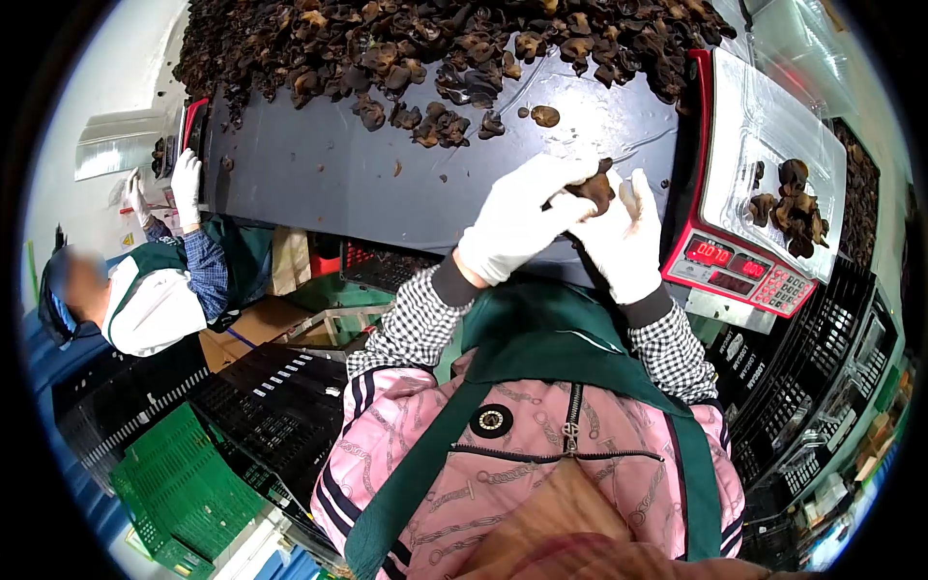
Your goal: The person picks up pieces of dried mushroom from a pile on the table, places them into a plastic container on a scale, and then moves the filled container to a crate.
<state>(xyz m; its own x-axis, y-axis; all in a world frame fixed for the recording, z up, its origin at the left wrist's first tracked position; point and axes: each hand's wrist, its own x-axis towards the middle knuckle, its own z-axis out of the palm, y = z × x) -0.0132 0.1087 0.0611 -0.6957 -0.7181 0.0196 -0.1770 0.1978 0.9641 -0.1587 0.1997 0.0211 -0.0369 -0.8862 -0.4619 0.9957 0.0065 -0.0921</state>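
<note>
Pinching a dark wood ear mushroom point(594, 193) right of centre, the gloved left hand point(527, 215) partly covers it. The gloved right hand point(619, 240) is half-open beside it; whether its fingers touch the piece is unclear. At the right, a red-framed scale point(690, 179) bears more pieces point(798, 208), its smaller digits blurred. Across the table point(319, 164), the mushroom heap point(425, 48) is cut off by the upper edge. At far left, a co-worker's gloved hands point(187, 184) partly hide another device point(196, 118).
</note>
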